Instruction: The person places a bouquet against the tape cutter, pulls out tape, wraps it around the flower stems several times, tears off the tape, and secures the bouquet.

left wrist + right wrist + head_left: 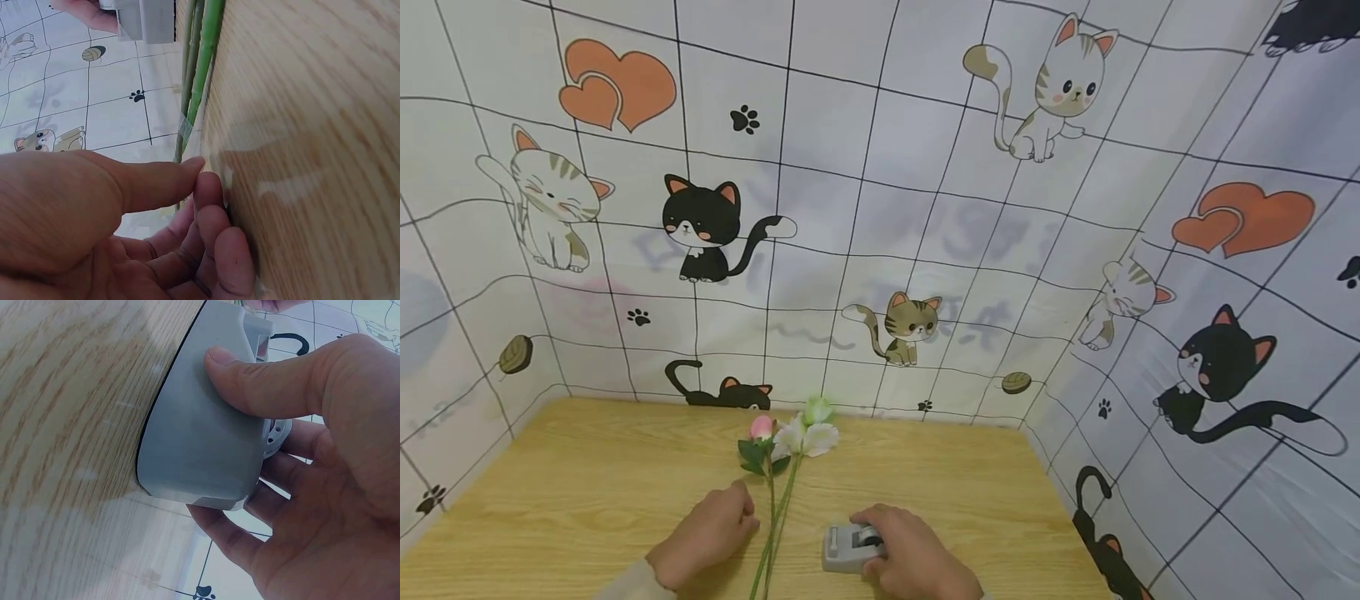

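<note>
A grey tape dispenser (848,550) lies on the table under my right hand (917,554). In the right wrist view, the thumb (262,384) presses one side of the dispenser (200,419), and the fingers curl round the other. Left of it lie artificial flowers: a pink bud (761,428), a white bloom (820,439) and a pale green one (817,409), their green stems (781,508) crossing. My left hand (718,525) is just left of the stems. In the left wrist view, clear tape (185,126) shows at the stems, and thumb and forefinger appear to pinch its end, mostly hidden.
The wood-grain table (602,475) runs back to a white sheet (820,208) with grid lines and printed cats, which rises behind and on both sides. Dark green leaves (752,455) sit below the pink bud.
</note>
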The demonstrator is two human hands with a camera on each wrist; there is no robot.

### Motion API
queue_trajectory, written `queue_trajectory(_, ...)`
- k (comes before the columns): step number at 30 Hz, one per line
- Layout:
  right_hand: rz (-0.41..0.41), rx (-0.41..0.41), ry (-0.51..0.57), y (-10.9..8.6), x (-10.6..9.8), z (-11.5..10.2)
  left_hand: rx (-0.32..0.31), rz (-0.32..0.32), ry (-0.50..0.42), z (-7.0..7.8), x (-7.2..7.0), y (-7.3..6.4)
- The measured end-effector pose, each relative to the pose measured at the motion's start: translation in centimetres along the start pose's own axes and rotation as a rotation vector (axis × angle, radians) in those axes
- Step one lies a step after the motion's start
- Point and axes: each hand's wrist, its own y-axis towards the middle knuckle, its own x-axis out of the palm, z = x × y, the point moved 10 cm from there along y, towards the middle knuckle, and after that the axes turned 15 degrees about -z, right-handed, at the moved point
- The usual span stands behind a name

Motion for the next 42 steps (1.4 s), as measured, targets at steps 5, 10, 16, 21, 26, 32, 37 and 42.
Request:
queue_trajectory(5,-0.001,0.014,-0.005,0.1,0.1,0.0,0.008,0.032,0.027,-0.2,-0.2,-0.4)
queue_trajectory(10,-0.002,0.005,-0.014,0.2,0.1,-0.2,-0.003,0.065,0.036,-0.3,-0.6,-1.0)
queue_trajectory(16,-0.002,0.006,-0.016,0.0,0.1,-0.2,0.025,0.012,-0.062,1.2,0.4,-1.5)
queue_trajectory(21,0.009,0.004,-0.014,-0.1,-0.1,-0.2,0.017,-0.018,-0.026,3.0,1.8,-1.3)
queue_trajectory(26,-0.004,0.010,0.029,0.0,0.2,-0.1,-0.018,-0.006,0.036,3.2,2.8,-0.8)
queue_trajectory(32,0.010,0.020,-0.003,0.0,0.2,-0.1,0.038,0.029,0.026,3.3,2.7,-0.4)
queue_trajectory(37,0.015,0.021,-0.026,-0.1,0.1,-0.2,0.056,0.051,0.018,3.4,2.6,-0.2)
queue_trajectory(42,0.015,0.014,-0.026,-0.2,0.1,-0.2,0.052,0.073,0.020,3.6,2.5,-0.4)
